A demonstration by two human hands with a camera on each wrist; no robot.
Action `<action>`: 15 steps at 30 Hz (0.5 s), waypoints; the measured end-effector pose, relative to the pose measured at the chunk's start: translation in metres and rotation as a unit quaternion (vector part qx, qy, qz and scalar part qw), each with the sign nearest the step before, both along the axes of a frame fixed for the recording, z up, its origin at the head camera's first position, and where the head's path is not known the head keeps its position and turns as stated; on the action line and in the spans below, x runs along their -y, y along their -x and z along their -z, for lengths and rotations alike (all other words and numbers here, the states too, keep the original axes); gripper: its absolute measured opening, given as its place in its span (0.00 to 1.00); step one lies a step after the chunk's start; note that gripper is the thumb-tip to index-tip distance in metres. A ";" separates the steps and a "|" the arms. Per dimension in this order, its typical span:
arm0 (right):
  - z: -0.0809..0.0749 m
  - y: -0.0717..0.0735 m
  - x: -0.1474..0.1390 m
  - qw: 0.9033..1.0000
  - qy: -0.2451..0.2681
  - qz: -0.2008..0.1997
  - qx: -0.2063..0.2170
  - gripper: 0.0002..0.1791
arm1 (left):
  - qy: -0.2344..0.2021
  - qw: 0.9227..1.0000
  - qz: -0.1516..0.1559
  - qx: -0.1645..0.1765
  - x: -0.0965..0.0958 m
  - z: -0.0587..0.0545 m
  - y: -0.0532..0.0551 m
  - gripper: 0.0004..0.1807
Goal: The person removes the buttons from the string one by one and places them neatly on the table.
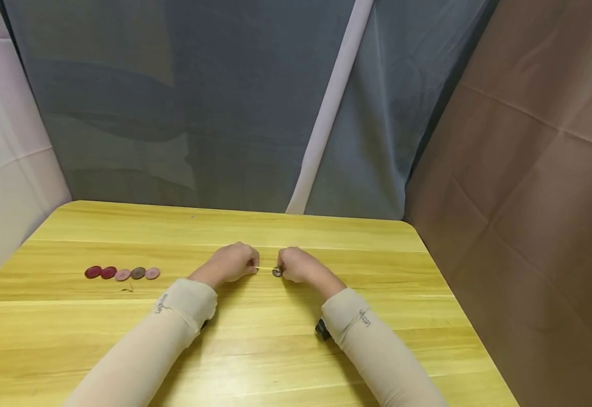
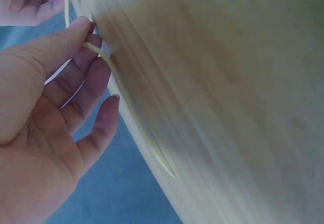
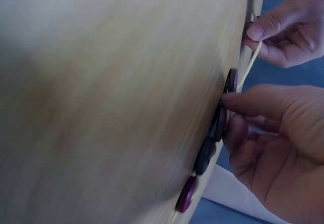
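A thin yellow cord (image 1: 266, 268) runs taut between the two hands, close over the table. My left hand (image 1: 234, 262) pinches it between thumb and fingertips, and its free tail (image 2: 134, 105) hangs down past the fingers in the left wrist view. With thumb and index finger my right hand (image 3: 276, 138) pinches a dark button (image 3: 220, 125). Beside it in the right wrist view are a purplish button (image 3: 232, 78), a black button (image 3: 204, 155) and a dark red button (image 3: 187, 193), lined up with the cord. In the head view a brown button (image 1: 277, 272) shows at the right fingertips.
Left of the hands, several buttons in dark red, pink and brown, including a pink button (image 1: 122, 275), lie in a row on the wooden table (image 1: 255, 350). A small dark thread-like scrap (image 1: 128, 289) lies below them. Grey and brown cloth walls surround the table.
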State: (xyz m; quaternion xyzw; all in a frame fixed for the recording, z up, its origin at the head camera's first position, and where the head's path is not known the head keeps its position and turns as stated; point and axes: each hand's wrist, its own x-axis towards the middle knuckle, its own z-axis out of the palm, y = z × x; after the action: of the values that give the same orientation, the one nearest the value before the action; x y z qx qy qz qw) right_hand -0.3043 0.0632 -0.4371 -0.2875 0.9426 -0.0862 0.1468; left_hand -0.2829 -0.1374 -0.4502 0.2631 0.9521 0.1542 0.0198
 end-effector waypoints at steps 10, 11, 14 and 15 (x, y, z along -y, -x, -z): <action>0.000 0.001 0.011 0.998 -0.038 0.042 0.013 0.27 | 0.003 1.000 -0.002 0.012 -0.004 -0.003 -0.002 0.08; 0.001 0.001 0.011 0.998 -0.038 0.041 0.013 0.26 | 0.007 1.000 -0.004 0.010 -0.005 -0.002 -0.002 0.07; 0.002 0.001 0.010 0.999 -0.027 0.035 0.011 0.24 | 0.016 1.000 -0.005 0.004 -0.011 -0.001 -0.002 0.10; 0.002 0.001 0.009 0.999 -0.020 0.035 0.011 0.22 | 0.017 1.000 -0.005 0.001 -0.013 -0.001 -0.003 0.12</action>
State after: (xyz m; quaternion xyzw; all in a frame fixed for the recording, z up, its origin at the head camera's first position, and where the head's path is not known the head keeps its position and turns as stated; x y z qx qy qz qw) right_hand -0.3053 0.0544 -0.4394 -0.2506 0.9518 -0.0752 0.1599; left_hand -0.2802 -0.1242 -0.4496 0.2578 0.9559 0.1382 0.0248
